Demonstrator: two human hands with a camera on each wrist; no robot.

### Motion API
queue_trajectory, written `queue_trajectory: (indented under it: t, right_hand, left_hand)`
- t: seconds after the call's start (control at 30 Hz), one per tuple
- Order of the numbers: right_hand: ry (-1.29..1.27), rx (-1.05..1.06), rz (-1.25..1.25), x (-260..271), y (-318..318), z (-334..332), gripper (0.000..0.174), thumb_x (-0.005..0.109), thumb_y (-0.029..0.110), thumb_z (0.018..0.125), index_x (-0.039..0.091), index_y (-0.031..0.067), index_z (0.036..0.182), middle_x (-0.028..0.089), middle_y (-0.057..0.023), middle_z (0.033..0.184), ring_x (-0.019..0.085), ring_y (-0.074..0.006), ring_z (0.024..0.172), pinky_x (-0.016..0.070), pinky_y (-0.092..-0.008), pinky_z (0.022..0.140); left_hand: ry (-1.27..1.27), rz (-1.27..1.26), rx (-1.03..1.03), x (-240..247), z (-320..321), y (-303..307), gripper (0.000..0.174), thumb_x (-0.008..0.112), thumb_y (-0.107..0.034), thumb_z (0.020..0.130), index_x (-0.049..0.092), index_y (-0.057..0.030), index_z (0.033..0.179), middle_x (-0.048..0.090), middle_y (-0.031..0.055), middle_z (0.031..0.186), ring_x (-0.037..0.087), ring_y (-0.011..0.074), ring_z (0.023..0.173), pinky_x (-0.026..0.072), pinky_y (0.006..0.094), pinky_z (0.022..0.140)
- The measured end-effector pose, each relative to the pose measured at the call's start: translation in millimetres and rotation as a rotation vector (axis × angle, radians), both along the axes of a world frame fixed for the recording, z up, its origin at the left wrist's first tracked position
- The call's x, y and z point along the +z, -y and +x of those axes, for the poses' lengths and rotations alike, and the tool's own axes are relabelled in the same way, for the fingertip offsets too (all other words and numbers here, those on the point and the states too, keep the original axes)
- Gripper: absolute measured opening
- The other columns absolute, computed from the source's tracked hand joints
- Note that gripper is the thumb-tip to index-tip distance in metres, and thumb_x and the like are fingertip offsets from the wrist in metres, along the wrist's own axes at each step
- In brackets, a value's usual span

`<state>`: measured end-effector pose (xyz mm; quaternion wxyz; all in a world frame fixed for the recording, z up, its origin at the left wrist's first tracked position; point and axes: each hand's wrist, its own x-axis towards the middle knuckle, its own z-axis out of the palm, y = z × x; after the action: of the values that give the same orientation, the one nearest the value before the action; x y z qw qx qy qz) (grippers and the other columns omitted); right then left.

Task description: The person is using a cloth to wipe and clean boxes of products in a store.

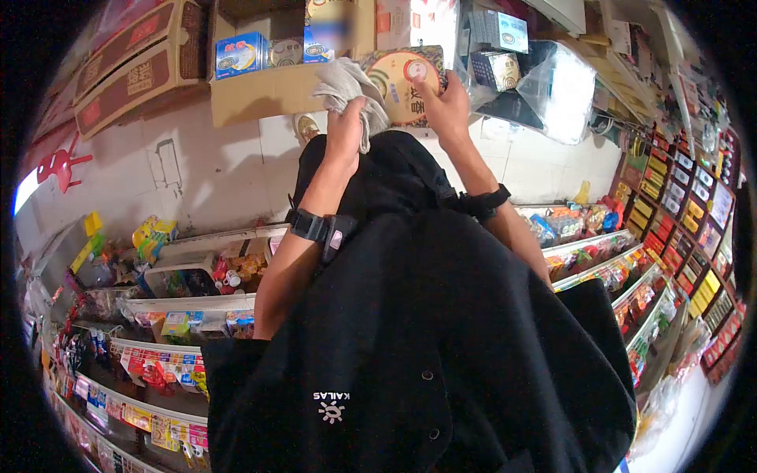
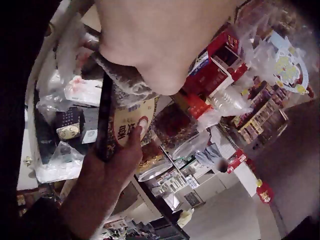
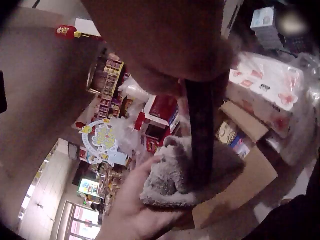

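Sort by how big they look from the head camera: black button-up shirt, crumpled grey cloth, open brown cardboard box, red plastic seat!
1. Black shirt
2. Cardboard box
3. Grey cloth
4. Red seat

Head view brightest. Strong fisheye bend, black rim. Cloth (image 1: 351, 91) and box (image 1: 404, 96) just right of it evenly lit, fairly sharp. Glare on plastic bag (image 1: 571, 91) farther right; smeared patch above cloth. Black shirt (image 1: 418, 299) below cloth loses detail. Soft shadows on floor (image 1: 229, 158) left of cloth. Both wrist views dim, grainy, soft, dark corners. Right wrist: forearm (image 3: 160, 45) above cloth in deep shadow, doorway (image 3: 82, 222) lower left of cloth blown out.
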<state>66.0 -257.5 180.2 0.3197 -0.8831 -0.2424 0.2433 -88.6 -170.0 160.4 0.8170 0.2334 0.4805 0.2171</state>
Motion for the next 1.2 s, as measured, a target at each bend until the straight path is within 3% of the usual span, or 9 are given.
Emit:
queue_trajectory:
  t: [0.1, 0.3, 0.37, 0.57, 0.77, 0.9, 0.93, 1.1, 1.2]
  right_hand:
    - [0.029, -0.145, 0.113, 1, -14, -11, 0.045, 0.074, 0.031, 0.087, 0.059, -0.0069, 0.106, 0.068, -0.0174, 0.094, 0.065, -0.0189, 0.083, 0.0518, -0.0346, 0.072]
    - [-0.248, -0.289, 0.652, -8, -17, -50, 0.044, 0.069, 0.021, 0.093, 0.049, -0.0029, 0.124, 0.06, -0.0117, 0.119, 0.058, -0.0176, 0.103, 0.0477, -0.0326, 0.091]
    - [-0.35, -0.21, 0.53, 13, -8, -46, 0.047, 0.068, 0.02, 0.094, 0.047, -0.0017, 0.13, 0.059, -0.0095, 0.123, 0.057, -0.0164, 0.109, 0.0461, -0.033, 0.095]
    - [-0.816, -0.05, 0.203, 53, -2, 15, 0.048, 0.068, 0.017, 0.092, 0.05, 0.0, 0.133, 0.066, -0.0126, 0.115, 0.065, -0.0164, 0.099, 0.0528, -0.0293, 0.083]
    - [-0.193, -0.062, 0.33, 11, -12, -1, 0.04, 0.064, 0.013, 0.088, 0.051, -0.0073, 0.12, 0.066, -0.0165, 0.106, 0.064, -0.0219, 0.097, 0.0512, -0.0352, 0.085]
    - [-0.124, -0.273, 0.479, 10, -23, -7, 0.035, 0.063, 0.014, 0.089, 0.05, -0.0071, 0.114, 0.063, -0.0175, 0.105, 0.061, -0.0238, 0.097, 0.0488, -0.0357, 0.088]
    - [-0.068, -0.269, 0.465, 5, -24, -8, 0.043, 0.066, 0.015, 0.091, 0.045, -0.0043, 0.123, 0.061, -0.0134, 0.112, 0.059, -0.0181, 0.1, 0.0486, -0.0321, 0.088]
    - [0.004, -0.37, 0.582, -6, -23, -42, 0.041, 0.066, 0.014, 0.093, 0.042, -0.0011, 0.122, 0.06, -0.0128, 0.114, 0.059, -0.0183, 0.101, 0.0491, -0.0328, 0.089]
    - [-0.204, -0.48, 0.643, -11, -21, -43, 0.04, 0.07, 0.012, 0.091, 0.043, -0.0005, 0.118, 0.06, -0.0126, 0.115, 0.06, -0.0163, 0.102, 0.0503, -0.0323, 0.087]
  left_hand:
    - [-0.007, 0.046, -0.029, -11, -5, 3, 0.04, 0.065, -0.015, 0.09, 0.054, -0.0013, 0.126, 0.062, 0.0059, 0.116, 0.062, 0.019, 0.105, 0.0523, 0.0359, 0.088]
    - [-0.02, -0.155, 0.231, 12, 17, -14, 0.039, 0.058, -0.005, 0.092, 0.052, -0.0024, 0.131, 0.061, 0.0082, 0.122, 0.062, 0.0193, 0.107, 0.0522, 0.0339, 0.091]
    - [0.039, -0.018, 0.342, -28, 16, -21, 0.038, 0.061, -0.004, 0.09, 0.055, -0.0021, 0.127, 0.064, 0.0079, 0.115, 0.065, 0.02, 0.099, 0.0545, 0.034, 0.085]
    - [0.074, 0.228, -0.125, -23, -5, -52, 0.046, 0.068, -0.004, 0.087, 0.053, -0.001, 0.129, 0.064, 0.0093, 0.12, 0.065, 0.0202, 0.105, 0.0551, 0.0358, 0.087]
    - [0.037, 0.147, 0.038, -4, 7, -28, 0.046, 0.065, -0.01, 0.09, 0.051, -0.0027, 0.133, 0.062, 0.0073, 0.121, 0.063, 0.0192, 0.107, 0.0531, 0.0337, 0.09]
    - [-0.028, 0.175, -0.04, -12, 1, -5, 0.046, 0.062, -0.008, 0.09, 0.049, -0.0044, 0.134, 0.059, 0.0072, 0.125, 0.061, 0.0206, 0.109, 0.052, 0.0357, 0.091]
    - [-0.012, 0.134, 0.018, -10, 2, -1, 0.044, 0.062, -0.008, 0.09, 0.049, -0.0048, 0.133, 0.06, 0.007, 0.122, 0.062, 0.0208, 0.107, 0.0525, 0.0362, 0.09]
    - [0.048, -0.102, 0.364, -3, 25, -8, 0.037, 0.062, -0.01, 0.091, 0.052, -0.0052, 0.127, 0.061, 0.007, 0.113, 0.063, 0.0207, 0.1, 0.0542, 0.0376, 0.086]
    - [-0.008, -0.098, 0.352, -1, 31, 0, 0.042, 0.058, -0.008, 0.092, 0.047, -0.0033, 0.133, 0.059, 0.0074, 0.121, 0.061, 0.0193, 0.105, 0.0526, 0.0352, 0.087]
